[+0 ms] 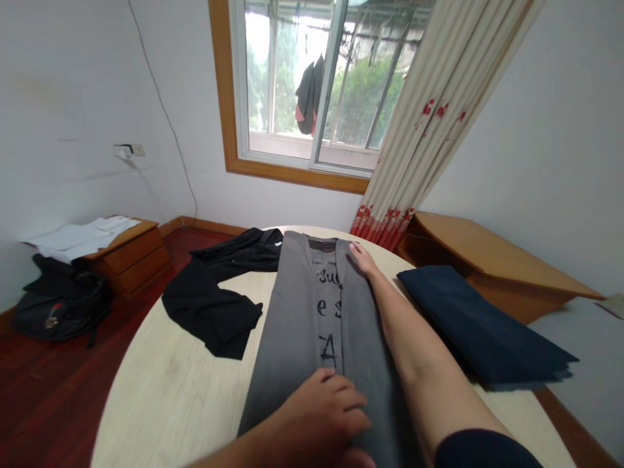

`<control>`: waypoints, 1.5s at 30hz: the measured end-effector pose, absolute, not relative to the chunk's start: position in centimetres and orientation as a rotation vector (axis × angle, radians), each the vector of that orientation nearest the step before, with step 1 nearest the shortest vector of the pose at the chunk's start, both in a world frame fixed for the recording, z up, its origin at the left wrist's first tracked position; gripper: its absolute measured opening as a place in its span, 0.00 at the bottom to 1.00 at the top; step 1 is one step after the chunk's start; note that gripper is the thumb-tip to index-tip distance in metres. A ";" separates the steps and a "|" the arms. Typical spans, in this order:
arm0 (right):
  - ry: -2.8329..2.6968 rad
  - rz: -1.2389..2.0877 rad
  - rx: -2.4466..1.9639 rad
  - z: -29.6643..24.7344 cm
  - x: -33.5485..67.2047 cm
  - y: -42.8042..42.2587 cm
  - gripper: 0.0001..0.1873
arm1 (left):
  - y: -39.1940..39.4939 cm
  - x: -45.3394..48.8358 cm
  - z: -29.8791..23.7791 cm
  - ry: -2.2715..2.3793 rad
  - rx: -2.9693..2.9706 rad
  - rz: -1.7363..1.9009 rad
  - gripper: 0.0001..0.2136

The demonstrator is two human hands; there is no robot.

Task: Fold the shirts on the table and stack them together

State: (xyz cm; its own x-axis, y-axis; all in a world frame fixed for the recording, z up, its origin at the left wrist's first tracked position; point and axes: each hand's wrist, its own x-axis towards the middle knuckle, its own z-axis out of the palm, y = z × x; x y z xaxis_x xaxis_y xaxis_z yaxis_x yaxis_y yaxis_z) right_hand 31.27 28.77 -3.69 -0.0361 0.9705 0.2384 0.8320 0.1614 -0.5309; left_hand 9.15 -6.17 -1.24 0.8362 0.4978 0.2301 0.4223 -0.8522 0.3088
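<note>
A grey T-shirt (292, 325) with black lettering lies lengthwise on the round table, its two sides folded in towards the middle and its collar at the far end. My right hand (364, 259) reaches along the shirt's right side and rests at the far right corner by the collar, fingers stretched out. Nearer to me, my left hand (324, 413) lies over the lower middle of the shirt, just below the printed letters. Its fingers are loosely bent and a little apart, with nothing visible in them.
On the pale round table (146, 383), a black garment (209, 305) lies crumpled at left and a folded dark blue cloth (480, 325) at right. Beyond stand a wooden desk (482, 250), a curtain (429, 123), a drawer cabinet (139, 260) with papers, and a black bag (63, 302).
</note>
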 end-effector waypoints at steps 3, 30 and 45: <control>-1.692 0.539 -1.411 -4.2 33.3 25.4 0.40 | -6.7 9.1 -1.0 0.666 2.708 0.372 0.21; -2.316 0.370 -1.198 -4.3 38.9 -14.2 0.23 | -17.8 -3.2 -2.7 1.209 2.467 0.440 0.21; -2.410 0.355 -0.973 -2.6 37.2 -14.5 0.14 | -15.3 -6.3 -3.3 1.041 2.377 0.535 0.13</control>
State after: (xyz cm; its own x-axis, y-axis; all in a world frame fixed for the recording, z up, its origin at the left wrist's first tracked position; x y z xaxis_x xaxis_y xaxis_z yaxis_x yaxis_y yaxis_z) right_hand 37.21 -14.54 -2.57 -0.6116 0.7037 0.3615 0.5697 0.7088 -0.4160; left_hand -6.27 -15.31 -3.30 0.6328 0.7586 0.1550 0.5681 -0.5909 0.5729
